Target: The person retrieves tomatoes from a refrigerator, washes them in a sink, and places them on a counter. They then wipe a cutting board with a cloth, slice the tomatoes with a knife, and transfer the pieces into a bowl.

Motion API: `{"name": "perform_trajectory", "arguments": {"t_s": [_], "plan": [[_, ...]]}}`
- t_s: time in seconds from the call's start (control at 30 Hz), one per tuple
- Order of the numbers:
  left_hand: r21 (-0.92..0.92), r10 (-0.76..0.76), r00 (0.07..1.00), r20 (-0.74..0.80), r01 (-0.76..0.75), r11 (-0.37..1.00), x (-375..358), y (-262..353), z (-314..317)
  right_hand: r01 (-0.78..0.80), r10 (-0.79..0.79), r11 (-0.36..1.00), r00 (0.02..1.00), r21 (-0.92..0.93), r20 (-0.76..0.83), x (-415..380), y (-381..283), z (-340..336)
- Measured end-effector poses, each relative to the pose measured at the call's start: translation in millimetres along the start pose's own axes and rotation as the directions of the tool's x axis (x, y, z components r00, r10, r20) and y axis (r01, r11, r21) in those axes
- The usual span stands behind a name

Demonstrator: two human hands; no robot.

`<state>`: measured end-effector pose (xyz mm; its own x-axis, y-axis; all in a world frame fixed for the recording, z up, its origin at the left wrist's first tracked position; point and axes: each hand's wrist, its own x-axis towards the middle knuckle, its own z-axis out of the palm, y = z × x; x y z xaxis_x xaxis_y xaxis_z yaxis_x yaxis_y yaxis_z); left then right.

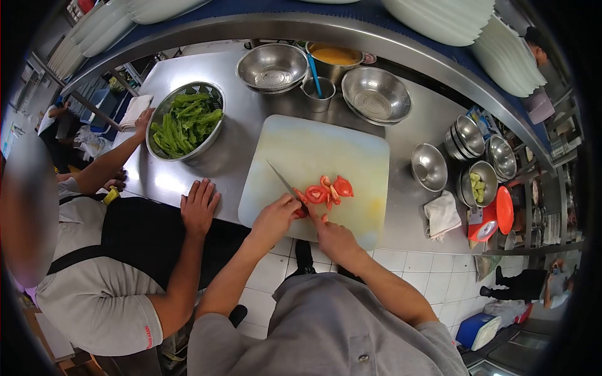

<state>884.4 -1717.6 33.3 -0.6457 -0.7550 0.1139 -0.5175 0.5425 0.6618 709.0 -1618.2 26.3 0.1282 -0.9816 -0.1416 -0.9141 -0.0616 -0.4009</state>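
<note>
My left hand (276, 218) is closed on a piece of tomato (301, 212) near the front of the white cutting board (276, 141). My right hand (337, 239) grips a knife (282, 178), its blade running past the tomato and pointing to the far left. The handle is mostly hidden by my fingers. Cut tomato slices (316, 193) and wedges (342, 186) lie just beyond my hands on the board.
A co-worker's hand (198, 205) rests on the steel table left of the board. Leafy greens fill a colander (216, 135). Steel bowls (376, 94), a pot (335, 56), a cloth (442, 215) and a red scale (483, 224) stand around; a plate shelf (326, 22) overhangs the back.
</note>
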Motion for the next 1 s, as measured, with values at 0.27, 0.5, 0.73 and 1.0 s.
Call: {"name": "perform_trajectory", "arguments": {"t_s": [0.27, 0.5, 0.73, 1.0], "plan": [[-0.053, 0.011, 0.99, 0.14, -0.003, 0.999, 2, -7, 1, -0.1, 0.083, 0.994, 0.955, 0.044, 0.285, -51, -24, -55], [-0.016, 0.003, 0.988, 0.152, -0.001, 1.0, -5, -28, 11, -0.017, 0.017, 1.0, 0.994, 0.002, 0.105, -25, -24, -33], [-0.074, 0.012, 0.998, 0.054, -0.008, 0.997, -9, -28, 16, -0.078, 0.072, 0.997, 0.981, 0.025, 0.179, -14, -21, -2], [-0.022, 0.045, 0.999, -0.026, -0.045, 0.999, 6, -18, 8, -0.042, 0.039, 0.998, 0.997, 0.04, 0.068, -24, -8, -67]]}}
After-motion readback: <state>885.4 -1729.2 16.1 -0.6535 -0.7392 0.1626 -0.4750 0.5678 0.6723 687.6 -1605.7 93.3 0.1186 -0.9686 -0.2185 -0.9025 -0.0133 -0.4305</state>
